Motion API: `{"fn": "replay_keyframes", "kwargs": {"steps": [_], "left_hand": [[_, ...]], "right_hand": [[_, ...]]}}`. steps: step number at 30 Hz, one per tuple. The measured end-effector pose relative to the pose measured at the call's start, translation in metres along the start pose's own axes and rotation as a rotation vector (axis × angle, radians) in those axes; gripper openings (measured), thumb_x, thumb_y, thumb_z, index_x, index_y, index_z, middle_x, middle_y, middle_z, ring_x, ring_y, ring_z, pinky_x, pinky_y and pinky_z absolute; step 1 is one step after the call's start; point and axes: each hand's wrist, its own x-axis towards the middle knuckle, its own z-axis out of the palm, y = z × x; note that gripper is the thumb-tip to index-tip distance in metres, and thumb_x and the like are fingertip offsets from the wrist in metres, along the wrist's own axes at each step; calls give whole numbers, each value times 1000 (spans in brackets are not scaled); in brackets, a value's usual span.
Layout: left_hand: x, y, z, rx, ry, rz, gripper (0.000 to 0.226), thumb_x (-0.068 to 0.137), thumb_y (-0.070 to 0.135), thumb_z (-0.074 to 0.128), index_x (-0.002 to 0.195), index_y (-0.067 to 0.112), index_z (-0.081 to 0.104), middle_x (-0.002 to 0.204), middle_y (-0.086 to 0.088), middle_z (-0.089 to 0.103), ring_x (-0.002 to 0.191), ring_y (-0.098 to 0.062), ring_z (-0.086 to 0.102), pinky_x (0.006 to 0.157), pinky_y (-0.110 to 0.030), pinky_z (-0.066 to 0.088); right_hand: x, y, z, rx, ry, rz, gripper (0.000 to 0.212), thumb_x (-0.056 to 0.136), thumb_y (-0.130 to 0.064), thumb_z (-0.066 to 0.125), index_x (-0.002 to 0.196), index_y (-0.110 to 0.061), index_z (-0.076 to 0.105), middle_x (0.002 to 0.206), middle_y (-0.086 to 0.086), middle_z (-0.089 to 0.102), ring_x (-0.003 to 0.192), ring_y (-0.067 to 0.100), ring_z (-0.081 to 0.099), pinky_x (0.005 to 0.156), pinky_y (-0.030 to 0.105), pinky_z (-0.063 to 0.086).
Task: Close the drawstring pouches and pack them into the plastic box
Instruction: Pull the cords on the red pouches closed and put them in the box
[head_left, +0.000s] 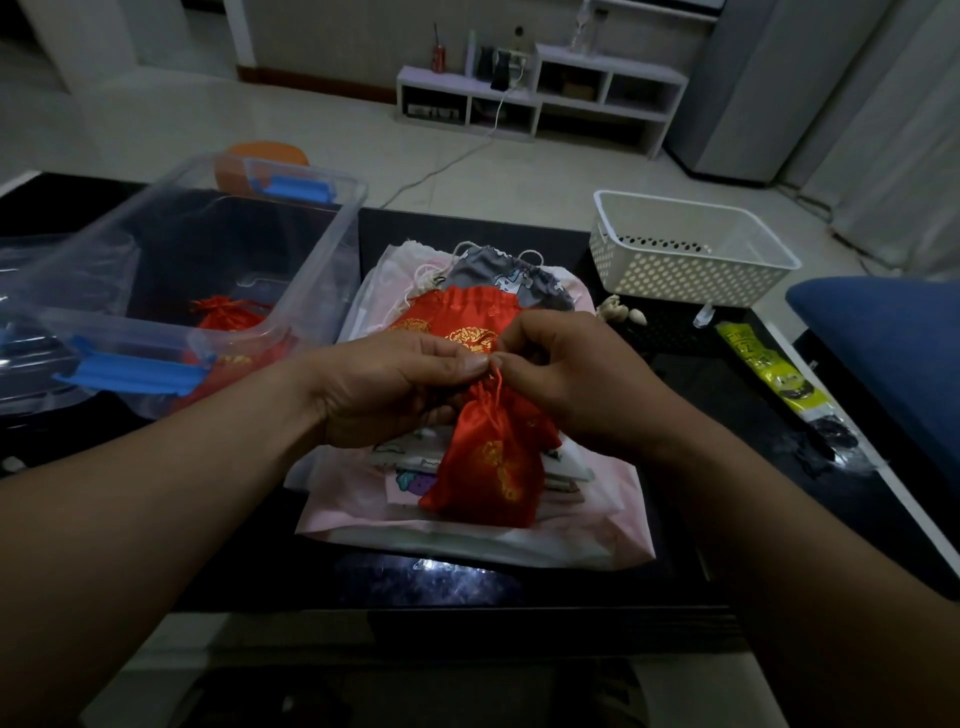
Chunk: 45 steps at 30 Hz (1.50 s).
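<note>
Here both hands, left (395, 382) and right (566, 374), pinch the cord at the neck of a red pouch (491, 457) above the pouch pile (467, 525), right of the box (311, 249).

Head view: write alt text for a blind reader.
The left hand and right hand pinch the drawstring of a small red pouch over a pile of pouches; the clear plastic box at left holds a second red pouch.

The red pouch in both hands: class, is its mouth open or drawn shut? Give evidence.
Drawn shut. The red pouch is bunched tight at its neck, below where the left hand and right hand pinch its cord.
</note>
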Motion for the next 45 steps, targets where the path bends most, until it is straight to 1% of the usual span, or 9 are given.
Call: {"fn": "replay_keyframes", "kwargs": {"steps": [5,9,14,19,25,29,36,41,45], "left_hand": [[-3,0,-1,4,-3,-14,58,99,27,63,131,-19,48,128,-34,53,118,-37,48,122,-56,26],[-5,0,3,36,-17,18,65,98,30,62,136,-20,45,141,-50,36,125,-40,43,123,-63,20],[-4,-3,-3,24,10,50,51,102,26,55,132,-15,52,127,-32,54,119,-39,46,119,-62,25],[0,-6,-4,16,-30,49,33,100,15,56,124,-7,56,105,-19,50,98,-34,41,98,-47,33],[2,-8,-6,1,-39,47,36,101,19,58,126,-6,54,110,-19,47,102,-35,38,100,-48,31],[4,-11,-6,8,-22,55,22,95,25,66,97,4,66,91,-12,57,88,-23,51,94,-41,37],[5,-12,-3,-11,-21,76,18,95,16,65,77,12,67,73,-2,56,74,-17,49,82,-35,39],[2,-10,-4,-50,-28,50,20,89,19,68,100,2,64,93,-15,57,91,-31,50,93,-45,37],[0,-10,-6,-54,-9,22,35,104,23,56,126,-4,59,121,-26,54,114,-39,46,113,-60,30]], "right_hand": [[1,-1,0,-3,12,-25,10,97,-21,71,91,-12,74,78,-8,69,70,3,63,64,21,49],[0,-2,-2,41,-8,-4,9,97,-19,71,92,-12,75,76,-9,69,68,1,62,63,17,46],[-2,2,-4,79,-5,32,12,97,-21,71,88,-13,72,65,-13,59,58,-4,56,57,11,37],[-2,1,-2,80,-13,34,11,98,-19,71,87,-16,70,64,-13,56,57,-4,53,58,12,36],[-2,2,-3,83,-10,26,10,98,-20,70,89,-15,71,64,-14,56,58,-5,54,57,10,37],[-1,3,1,38,15,-6,10,99,-20,69,90,-17,70,72,-13,61,66,-3,56,62,13,37],[-2,2,1,28,-1,-2,9,98,-21,70,89,-19,69,71,-12,60,65,-3,56,59,12,38],[-2,3,3,-20,3,-20,10,98,-23,70,91,-16,70,79,-7,65,71,5,58,64,25,45],[-2,4,2,-19,-4,-25,10,98,-24,69,90,-18,69,78,-9,64,70,3,58,64,23,42]]}}
